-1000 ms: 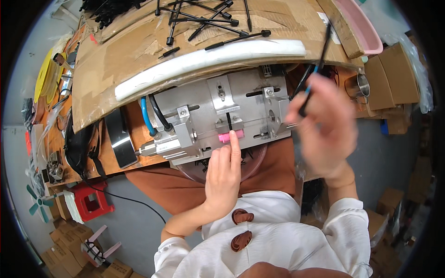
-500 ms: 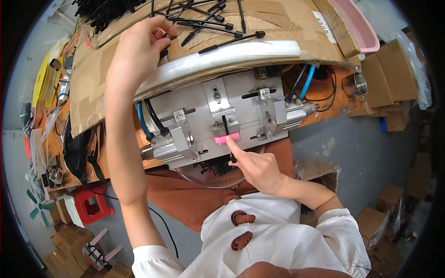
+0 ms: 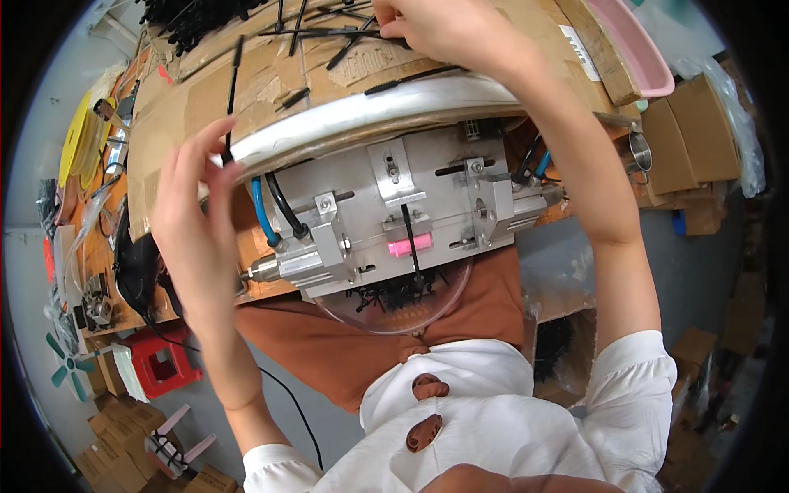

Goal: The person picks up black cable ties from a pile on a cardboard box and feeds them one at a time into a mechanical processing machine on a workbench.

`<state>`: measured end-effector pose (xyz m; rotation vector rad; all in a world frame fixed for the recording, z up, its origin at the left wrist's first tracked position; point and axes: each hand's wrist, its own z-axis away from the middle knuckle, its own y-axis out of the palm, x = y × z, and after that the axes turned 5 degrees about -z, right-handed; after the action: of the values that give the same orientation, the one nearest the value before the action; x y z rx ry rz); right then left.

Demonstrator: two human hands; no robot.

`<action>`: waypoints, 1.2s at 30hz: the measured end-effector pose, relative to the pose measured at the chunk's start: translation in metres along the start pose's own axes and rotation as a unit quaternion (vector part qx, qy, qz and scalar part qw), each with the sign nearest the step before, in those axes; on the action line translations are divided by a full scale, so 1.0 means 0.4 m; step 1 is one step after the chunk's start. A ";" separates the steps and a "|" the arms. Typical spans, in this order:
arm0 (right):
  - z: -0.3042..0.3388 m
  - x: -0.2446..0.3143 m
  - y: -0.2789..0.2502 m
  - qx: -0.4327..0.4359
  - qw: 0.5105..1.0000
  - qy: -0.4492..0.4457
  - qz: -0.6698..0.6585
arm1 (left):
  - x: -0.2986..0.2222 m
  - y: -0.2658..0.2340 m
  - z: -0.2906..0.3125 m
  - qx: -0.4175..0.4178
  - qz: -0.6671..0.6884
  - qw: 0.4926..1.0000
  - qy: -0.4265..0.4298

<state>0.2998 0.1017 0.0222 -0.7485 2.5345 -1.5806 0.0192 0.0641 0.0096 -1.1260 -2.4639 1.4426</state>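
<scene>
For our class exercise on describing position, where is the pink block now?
In the head view, the pink block is slightly right of centre, near the lower edge of the metal plate, with a black rod crossing it.

Bright, fairly even light falls over the scene, its source out of view. The long, rounded white plastic strip (image 3: 353, 111) washes out nearly to blank, and the flat silver metal plate (image 3: 329, 152) carries a soft sheen. Shadow gathers beneath the broad brown cardboard sheet (image 3: 197, 107). Motion smears the bare left hand (image 3: 193, 218); the plate looks sharper. Fisheye distortion bows straight edges, and the corners fall to black.
</scene>
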 end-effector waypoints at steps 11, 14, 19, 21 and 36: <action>0.024 -0.012 -0.095 -0.023 0.909 0.219 -0.353 | -0.261 0.168 0.369 0.167 -0.012 0.986 0.017; 0.059 -0.085 -0.137 -0.074 0.747 0.217 -0.624 | -0.274 0.175 0.357 0.174 -0.010 0.984 0.023; 0.184 0.021 -0.169 -0.191 0.748 0.160 -0.615 | -0.273 0.174 0.341 0.170 -0.024 0.984 0.037; 0.258 0.107 -0.135 -0.159 0.833 0.148 -0.508 | -0.260 0.160 0.344 0.189 -0.037 0.981 0.026; 0.529 0.379 0.191 -0.058 0.971 0.111 -0.203 | -0.025 0.130 -0.262 0.194 0.094 0.957 0.196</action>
<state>0.2019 -0.1120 -0.1134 -1.2389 2.7861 -1.7229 0.0974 0.1494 0.0302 -1.4138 -1.7584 1.4847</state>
